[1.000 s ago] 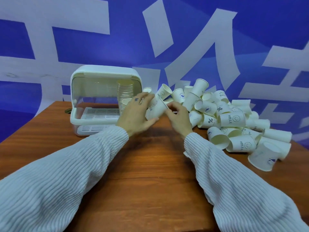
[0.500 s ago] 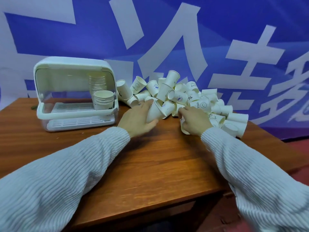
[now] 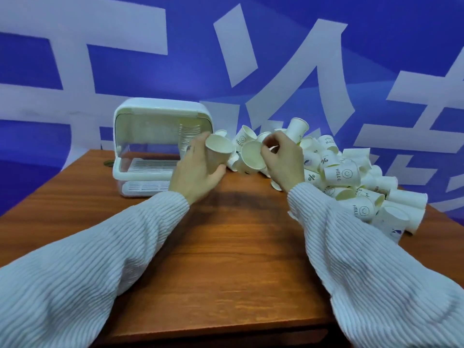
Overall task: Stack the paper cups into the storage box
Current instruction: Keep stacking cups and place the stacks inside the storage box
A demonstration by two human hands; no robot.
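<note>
Left hand (image 3: 198, 172) has its grip wrapped round one paper cup (image 3: 218, 153), thumb under the base end, fingers behind the wall, mouth tilted up and toward the camera. Right hand (image 3: 282, 159) holds a second cup (image 3: 251, 156) just right of the first, mouth facing the camera, fingers curled over its rim and far side; the exact finger contact is partly hidden. The two cups sit close together, rims near but not clearly touching.

Loose cup pile (image 3: 351, 179) is heaped on the right and far side of the bench (image 3: 238, 247), most cups lying on their sides. Storage box (image 3: 160, 146) stands far left on the bench, lid up, with a tall nested stack (image 3: 187, 136) visible inside at its right end.

Handling, as a judgement: cups are very light, thin-walled and easy to crush, so a light squeeze only. The rolled rim and the base are the stiffest spots; take hold around the mid-wall or near the base, keeping fingers out of the mouth so the next cup can nest. The paper looks dry with decent friction, so slipping seems unlikely. Nesting needs the axes lined up, otherwise the rims jam.
</note>
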